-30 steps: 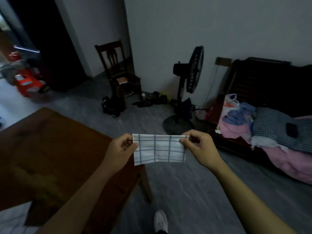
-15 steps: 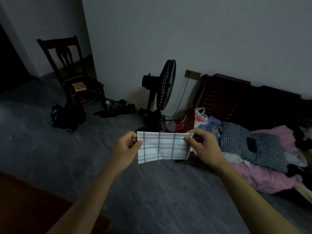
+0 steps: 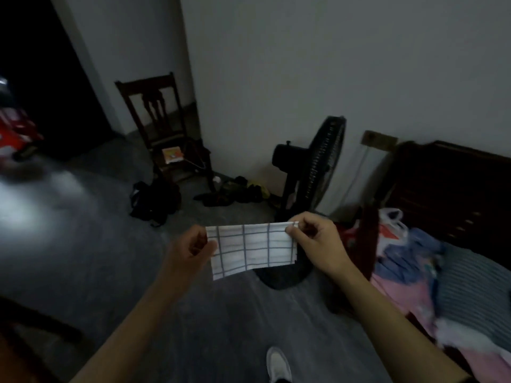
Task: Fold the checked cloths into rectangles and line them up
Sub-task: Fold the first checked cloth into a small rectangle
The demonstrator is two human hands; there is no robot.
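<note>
The checked cloth [image 3: 251, 248] hangs in the air between both hands, already a narrow rectangle. The left hand [image 3: 190, 251] pinches its top left corner, the right hand [image 3: 315, 241] its top right. It is held the same way as a second ago, yet the view has swung: the brown bench, half a second back only a sliver at the lower left, now barely shows. The fan [image 3: 312, 172] and chair [image 3: 163, 128] stand beyond — the clothes pile [image 3: 431, 272] lies to the right. Folding looks done; laying down remains, I'd say.
</note>
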